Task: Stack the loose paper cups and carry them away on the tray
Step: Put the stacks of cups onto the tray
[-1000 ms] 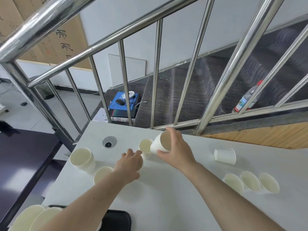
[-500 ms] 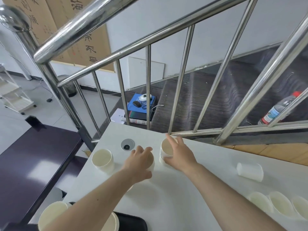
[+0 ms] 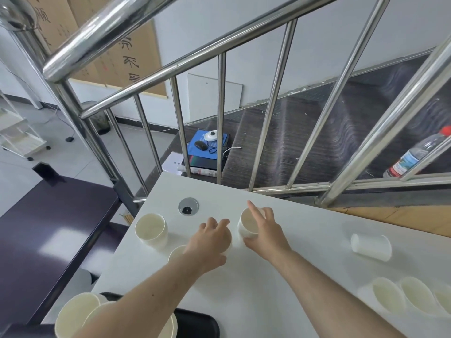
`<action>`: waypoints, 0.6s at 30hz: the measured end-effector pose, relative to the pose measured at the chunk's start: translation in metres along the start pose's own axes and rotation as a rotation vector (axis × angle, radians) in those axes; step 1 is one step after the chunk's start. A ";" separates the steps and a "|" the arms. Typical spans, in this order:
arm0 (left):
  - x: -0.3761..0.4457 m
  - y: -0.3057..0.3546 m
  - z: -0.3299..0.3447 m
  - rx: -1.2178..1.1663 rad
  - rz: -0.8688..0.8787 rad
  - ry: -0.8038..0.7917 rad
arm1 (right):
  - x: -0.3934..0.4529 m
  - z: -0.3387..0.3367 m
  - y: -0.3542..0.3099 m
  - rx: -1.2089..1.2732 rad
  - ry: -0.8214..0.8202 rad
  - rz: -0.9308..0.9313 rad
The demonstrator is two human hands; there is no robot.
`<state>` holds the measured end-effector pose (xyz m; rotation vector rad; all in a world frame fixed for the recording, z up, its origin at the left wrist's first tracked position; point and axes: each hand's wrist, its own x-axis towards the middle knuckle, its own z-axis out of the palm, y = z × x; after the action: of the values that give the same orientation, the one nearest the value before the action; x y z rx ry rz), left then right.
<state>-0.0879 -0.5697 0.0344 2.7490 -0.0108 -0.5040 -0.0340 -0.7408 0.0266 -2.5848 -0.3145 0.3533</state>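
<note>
We are setting our little stack of cups (image 3: 249, 224), lifted and tilted a second ago, down on the worktop (image 3: 280, 284); our right hand (image 3: 264, 231) is gripping it. Our left hand (image 3: 210, 242) is curling over another cup. So stacking is going on. Eight more cups are showing, plus one black tray (image 3: 197, 324).

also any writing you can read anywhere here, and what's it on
Brown wall panels: large brush-style characters; I cannot read them with confidence.
Water bottle label: print too blurred to read.
Blue pad on the stairs: faint white marks, too small to read.
Papers under it: tiny print, unreadable.
Paper cups, tray and table: no text visible.
</note>
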 end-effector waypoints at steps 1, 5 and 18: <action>0.000 0.003 0.001 0.008 0.012 -0.001 | -0.004 -0.001 0.001 -0.015 0.003 -0.002; -0.001 0.011 0.007 0.054 0.061 0.007 | -0.024 -0.006 0.011 -0.088 -0.001 0.005; -0.040 -0.030 -0.017 0.169 -0.097 -0.010 | -0.050 0.003 0.014 -0.056 0.057 0.088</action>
<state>-0.1211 -0.5327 0.0528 2.9235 0.0819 -0.5667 -0.0794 -0.7655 0.0260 -2.6636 -0.1931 0.3056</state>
